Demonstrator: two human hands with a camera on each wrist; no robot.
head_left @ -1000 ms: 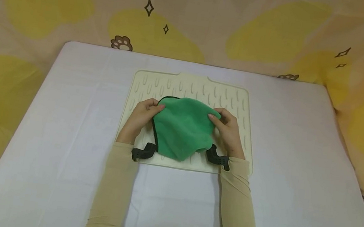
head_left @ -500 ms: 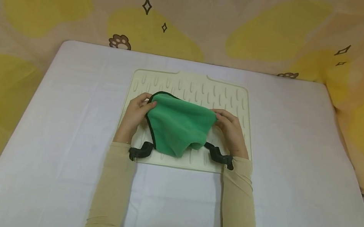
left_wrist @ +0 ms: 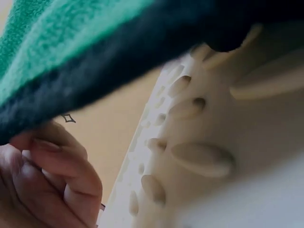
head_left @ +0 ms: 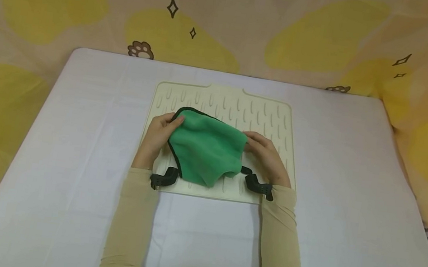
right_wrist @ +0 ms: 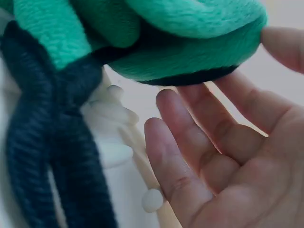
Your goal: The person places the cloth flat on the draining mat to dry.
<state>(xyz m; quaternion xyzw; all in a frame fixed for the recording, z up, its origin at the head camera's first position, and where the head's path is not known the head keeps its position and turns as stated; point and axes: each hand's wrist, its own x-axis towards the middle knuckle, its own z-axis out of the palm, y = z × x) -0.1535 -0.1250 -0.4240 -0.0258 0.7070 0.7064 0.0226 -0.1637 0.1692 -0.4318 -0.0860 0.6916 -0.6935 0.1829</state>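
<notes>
A green cloth point(head_left: 207, 151) with black edging is held up over a cream ridged mat point(head_left: 222, 100). My left hand point(head_left: 158, 135) pinches its upper left edge, thumb on the front face and fingers behind. At the right end my right hand point(head_left: 264, 154) holds the folded edge. In the right wrist view the thumb point(right_wrist: 287, 50) meets the cloth's end while the fingertips lie under it, the lower two fingers apart from it. A black loop point(right_wrist: 54, 109) hangs off the cloth there. In the left wrist view the black border point(left_wrist: 109, 57) crosses above the curled fingers.
The mat lies on a white-covered table point(head_left: 86, 134). A patterned yellow and beige curtain point(head_left: 318, 34) stands behind it and at both sides. Black wrist camera mounts point(head_left: 257, 186) project inward from the wrists, close to the cloth's lower edge.
Both hands have shifted the cloth a little left. Its upper edge now slopes down to the right, with more black edging showing, and the right hand has moved inward with that end.
</notes>
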